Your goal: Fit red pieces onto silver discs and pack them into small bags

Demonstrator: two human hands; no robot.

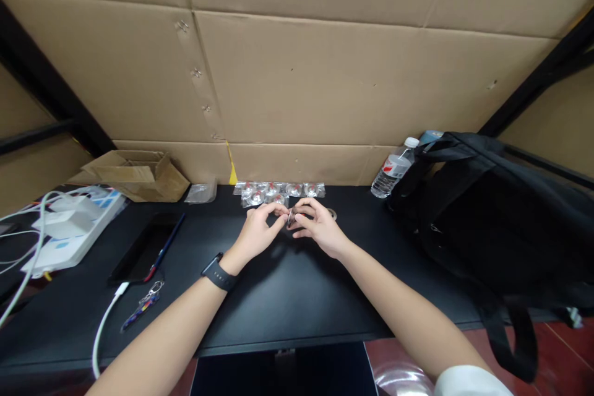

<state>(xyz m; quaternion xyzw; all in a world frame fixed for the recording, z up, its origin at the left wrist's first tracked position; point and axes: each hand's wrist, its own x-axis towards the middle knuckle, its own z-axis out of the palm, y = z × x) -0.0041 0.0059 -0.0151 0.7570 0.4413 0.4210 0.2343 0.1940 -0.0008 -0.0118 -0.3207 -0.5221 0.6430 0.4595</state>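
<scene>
Both my hands meet over the middle of the black table. My left hand, with a black watch on its wrist, pinches a small silvery part with thumb and fingertips. My right hand curls its fingers round the same small part from the other side. Just behind the hands lies a row of several small clear packets with silver and red pieces inside. A small metal ring lies on the table by my right hand.
A black backpack fills the table's right side, with a water bottle leaning beside it. On the left lie a phone with a pen, a white cable, a keychain, a power strip and an open cardboard box. Cardboard walls stand behind.
</scene>
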